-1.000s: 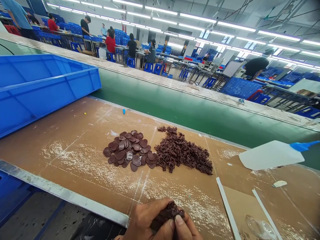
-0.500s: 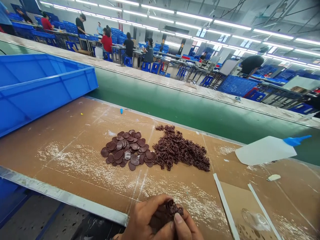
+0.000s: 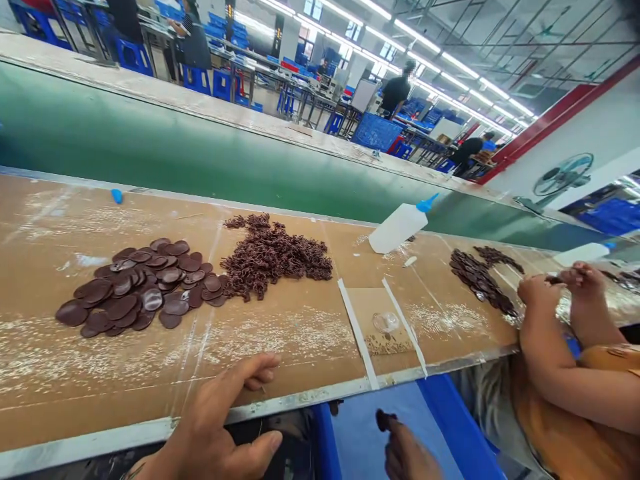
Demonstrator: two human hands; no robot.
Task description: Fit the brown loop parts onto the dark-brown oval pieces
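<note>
My left hand (image 3: 220, 420) is over the near edge of the table, fingers and thumb apart, with nothing in it. My right hand (image 3: 410, 453) pinches a small dark brown piece (image 3: 385, 420) above a blue bin (image 3: 463, 420) with a pale blue lining. Another small dark piece (image 3: 335, 406) lies at the bin's left side. On the cardboard-covered table, a heap of flat brown oval discs (image 3: 133, 287) touches a heap of curly brown pieces (image 3: 280, 257).
A white bottle with a blue nozzle (image 3: 399, 228) lies tilted at the back. Two white strips flank a cardboard patch holding a clear round disc (image 3: 386, 323). At right, a co-worker's hands (image 3: 543, 290) work near another brown pile (image 3: 480, 280). A green belt (image 3: 200, 167) runs behind.
My hands have come apart. The right one has moved right and down to the bin with a dark piece; the left has opened. My view has swung right, bringing in the co-worker.
</note>
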